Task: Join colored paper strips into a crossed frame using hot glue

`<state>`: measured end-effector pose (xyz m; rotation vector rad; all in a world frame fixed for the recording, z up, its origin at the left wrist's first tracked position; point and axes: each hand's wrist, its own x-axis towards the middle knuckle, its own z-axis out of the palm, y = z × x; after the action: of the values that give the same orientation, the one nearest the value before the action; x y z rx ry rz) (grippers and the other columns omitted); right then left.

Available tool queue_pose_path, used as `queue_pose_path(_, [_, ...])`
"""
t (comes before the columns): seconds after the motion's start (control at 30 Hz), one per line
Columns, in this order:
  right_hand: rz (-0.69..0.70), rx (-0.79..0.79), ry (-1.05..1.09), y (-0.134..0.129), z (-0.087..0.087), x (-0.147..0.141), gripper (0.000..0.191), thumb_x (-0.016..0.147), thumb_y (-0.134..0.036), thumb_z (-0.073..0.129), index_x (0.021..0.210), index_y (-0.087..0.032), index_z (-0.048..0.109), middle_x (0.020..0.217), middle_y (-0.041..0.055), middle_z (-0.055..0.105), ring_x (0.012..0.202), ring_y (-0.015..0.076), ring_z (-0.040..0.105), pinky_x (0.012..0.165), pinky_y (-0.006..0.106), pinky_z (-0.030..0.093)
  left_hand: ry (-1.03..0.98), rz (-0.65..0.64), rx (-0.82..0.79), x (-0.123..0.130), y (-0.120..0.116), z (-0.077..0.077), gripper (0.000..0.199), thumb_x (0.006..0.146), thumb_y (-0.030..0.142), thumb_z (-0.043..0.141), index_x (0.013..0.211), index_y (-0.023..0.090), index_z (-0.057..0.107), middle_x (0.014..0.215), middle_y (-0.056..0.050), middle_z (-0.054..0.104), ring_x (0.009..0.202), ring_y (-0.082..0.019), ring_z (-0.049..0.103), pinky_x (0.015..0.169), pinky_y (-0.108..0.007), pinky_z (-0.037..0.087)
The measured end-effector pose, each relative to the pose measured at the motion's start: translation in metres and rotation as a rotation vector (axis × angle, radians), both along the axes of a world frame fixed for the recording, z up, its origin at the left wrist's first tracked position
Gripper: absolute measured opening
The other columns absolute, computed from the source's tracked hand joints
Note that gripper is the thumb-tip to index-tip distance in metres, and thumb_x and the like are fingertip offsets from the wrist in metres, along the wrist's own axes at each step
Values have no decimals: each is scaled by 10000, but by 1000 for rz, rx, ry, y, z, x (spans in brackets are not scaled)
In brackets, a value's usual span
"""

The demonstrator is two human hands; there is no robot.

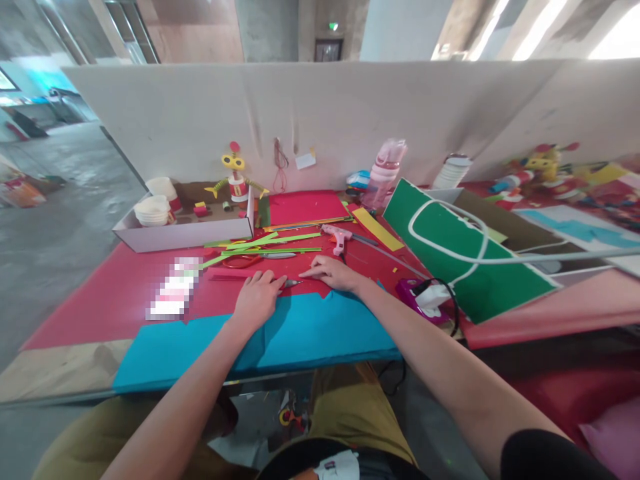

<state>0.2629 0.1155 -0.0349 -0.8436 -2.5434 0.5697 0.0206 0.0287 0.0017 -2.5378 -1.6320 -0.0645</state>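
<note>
My left hand [257, 297] rests palm down on the red table covering, at the upper edge of a blue sheet [320, 330]. Its fingers lie spread over the end of a thin dark red strip [225, 277]. By its thumb a slim grey pointed tool [291, 283] shows, partly hidden by the hand; whether it is a pen or a blade I cannot tell. To the right, my right hand [334, 273] lies low on the table, index finger stretched toward the tool's tip, other fingers partly curled. Nothing shows in its grasp.
Beyond the hands lie green paper strips [275, 241], red-handled scissors [243, 262] and a pink glue gun [339, 239]. At left stands an open box [190, 235] with paper cups [153, 211]. A power strip [425, 300] and green board [450, 253] are at right.
</note>
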Motion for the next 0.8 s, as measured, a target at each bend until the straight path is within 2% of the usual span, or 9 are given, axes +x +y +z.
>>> queue_pose_path(0.3, [51, -53, 3, 1, 0, 5, 346, 916, -190, 421, 1186, -293, 612, 954, 51, 500, 833, 140, 505, 793, 280, 422, 24, -11, 36, 2, -1, -3, 428, 917, 221, 350, 1323, 262, 477, 1059, -94, 521, 977, -238, 450, 812, -355, 384])
queue_pose_path(0.8, [12, -45, 9, 0, -3, 4, 370, 908, -156, 402, 1171, -290, 626, 940, 47, 499, 832, 143, 494, 793, 282, 413, 4, 12, 20, 5, -7, -6, 420, 929, 273, 330, 1325, 271, 470, 1062, -99, 514, 993, -247, 436, 821, -366, 388])
